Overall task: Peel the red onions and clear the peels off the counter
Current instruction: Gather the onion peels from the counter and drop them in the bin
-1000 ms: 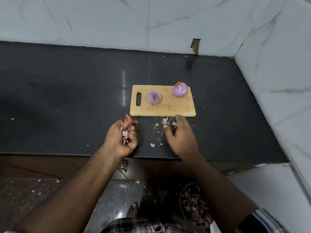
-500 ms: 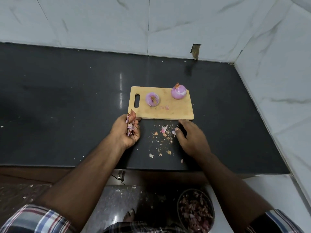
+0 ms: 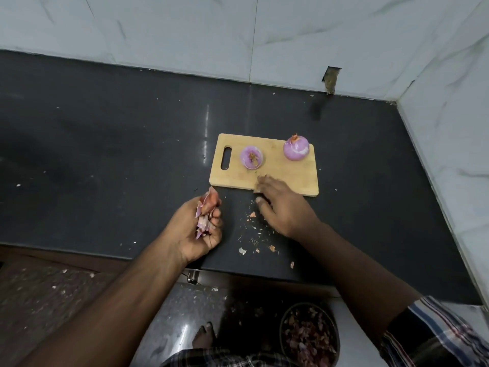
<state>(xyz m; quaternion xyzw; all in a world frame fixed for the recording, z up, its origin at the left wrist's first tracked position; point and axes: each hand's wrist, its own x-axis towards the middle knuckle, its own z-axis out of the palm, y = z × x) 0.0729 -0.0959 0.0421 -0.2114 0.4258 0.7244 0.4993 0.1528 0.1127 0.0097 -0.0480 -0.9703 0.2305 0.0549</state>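
Observation:
Two peeled red onions stand on a wooden cutting board (image 3: 296,178): one (image 3: 251,157) near the handle slot, the other (image 3: 295,148) at the far right corner. My left hand (image 3: 197,229) hovers over the counter in front of the board, closed around a bunch of onion peels (image 3: 205,211). My right hand (image 3: 281,205) lies palm down across the board's front edge, fingertips on the wood. What lies under its fingers is hidden. Small peel scraps (image 3: 251,235) are scattered on the black counter (image 3: 105,154) between my hands.
White marble walls close the counter at the back and right. Below the counter's front edge, a round bin (image 3: 309,337) filled with peels stands on the floor at the right. A bare foot (image 3: 203,337) is beside it.
My right hand has moved forward from the scraps on the counter onto the board's front edge. My left hand keeps hold of the peels and has barely shifted.

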